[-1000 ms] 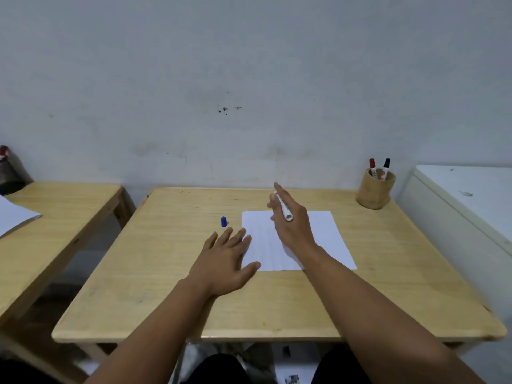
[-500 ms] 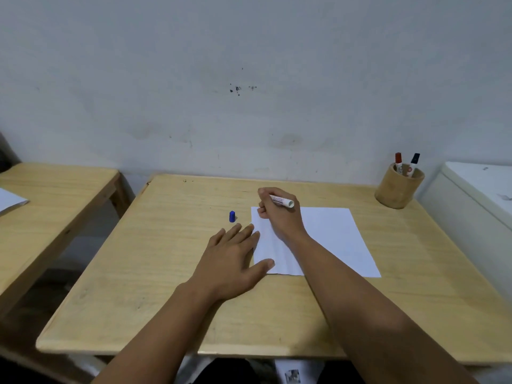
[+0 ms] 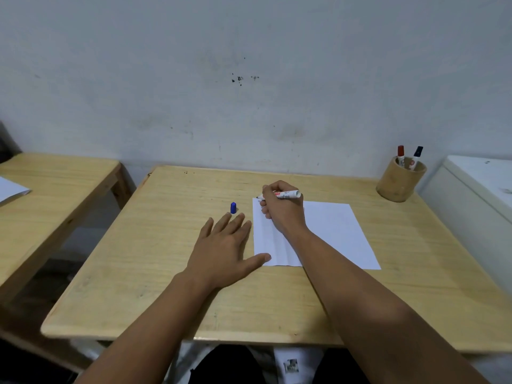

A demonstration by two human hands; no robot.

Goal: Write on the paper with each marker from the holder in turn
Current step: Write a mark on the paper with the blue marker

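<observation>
A white sheet of paper (image 3: 332, 231) lies on the wooden table (image 3: 166, 273). My right hand (image 3: 282, 212) is shut on an uncapped white marker (image 3: 288, 194), its tip at the paper's top left corner. My left hand (image 3: 224, 250) rests flat and open on the table, thumb touching the paper's lower left corner. A blue marker cap (image 3: 233, 207) stands upright just beyond my left fingertips. At the back right a round wooden holder (image 3: 399, 184) holds a red-capped marker (image 3: 400, 153) and a dark-capped marker (image 3: 417, 155).
A second wooden table (image 3: 50, 195) stands to the left with a sheet of paper (image 3: 11, 189) on it. A white cabinet (image 3: 476, 195) sits right beside the table. The wall runs directly behind the table.
My right hand turned the marker from pointing up into a writing grip and lowered its tip to the paper's top left corner. My left hand stayed flat. The view tilted slightly.
</observation>
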